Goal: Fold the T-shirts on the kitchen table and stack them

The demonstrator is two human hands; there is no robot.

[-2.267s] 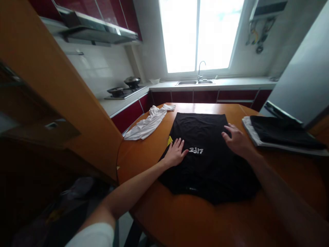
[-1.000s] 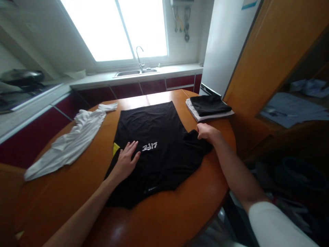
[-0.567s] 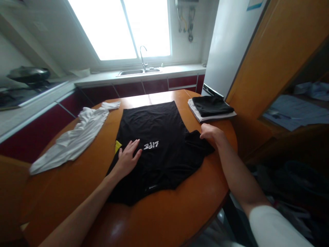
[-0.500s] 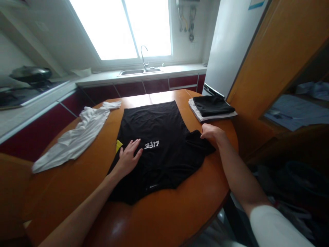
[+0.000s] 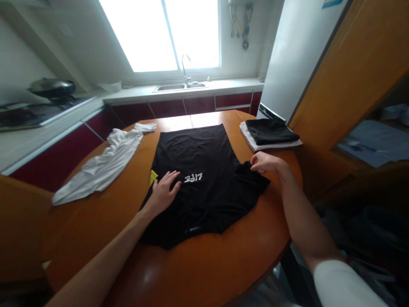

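Observation:
A black T-shirt (image 5: pixel 204 200) with white lettering lies spread out, its hem toward the window and its neck toward me. My left hand (image 5: pixel 164 192) rests flat on it, fingers apart, just left of the lettering. At the shirt's right side, my right hand (image 5: pixel 263 163) pinches the edge of the sleeve between thumb and fingers. Part of that grip is hidden from view. A small yellow patch (image 5: pixel 154 176) shows at the shirt's left edge beside my left hand.
The shirt lies on a round wooden table (image 5: pixel 204 268). A crumpled white garment (image 5: pixel 105 164) is on the left, and folded clothes (image 5: pixel 271 131) are stacked at the back right. Beyond are a counter with a sink (image 5: pixel 171 87), a stove with a wok (image 5: pixel 53 87) and a fridge (image 5: pixel 284 55).
The whole view has shifted slightly, so things appear a little further right. Both hands keep nearly the same places on the shirt; the fingers of my right hand look slightly loosened.

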